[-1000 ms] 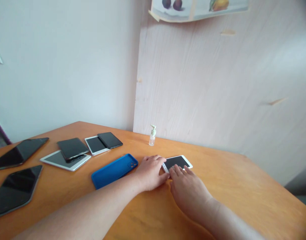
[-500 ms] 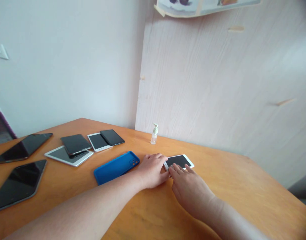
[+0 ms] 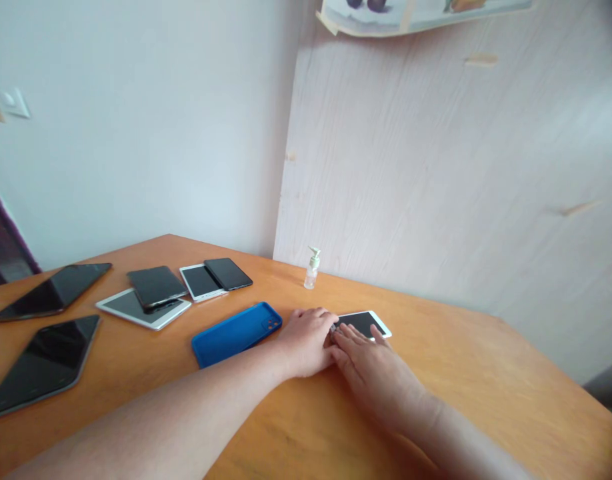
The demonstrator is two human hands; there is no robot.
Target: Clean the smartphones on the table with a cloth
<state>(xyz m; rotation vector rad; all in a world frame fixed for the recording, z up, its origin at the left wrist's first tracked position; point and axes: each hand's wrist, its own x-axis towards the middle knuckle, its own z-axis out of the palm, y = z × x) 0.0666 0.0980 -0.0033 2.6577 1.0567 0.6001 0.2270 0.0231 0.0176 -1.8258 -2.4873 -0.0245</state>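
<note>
A white phone (image 3: 367, 325) with a dark screen lies on the wooden table. At its near left end is my left hand (image 3: 309, 341), fingers and thumb curved round that end, which they partly cover. My right hand (image 3: 373, 363) lies over the phone's lower part, fingers stretched out and close together, the thumb apart. Their tips meet the left hand's fingers. Whether anything small lies under the right fingers cannot be made out. Just left of my left hand is a blue phone case (image 3: 236, 333), its hollow side up.
A small clear pump bottle (image 3: 311, 270) stands near the wall. To the left, a black phone (image 3: 229, 273) overlaps a white-framed device (image 3: 202, 283), and a dark device (image 3: 156, 287) rests on a white tablet (image 3: 136, 310). Two black tablets, one farther (image 3: 56, 290), one nearer (image 3: 46, 363), lie far left.
My right hand has slid slightly left along the phone toward my left hand. The left hand keeps its place at the phone's end. The whole view has shifted a little.
</note>
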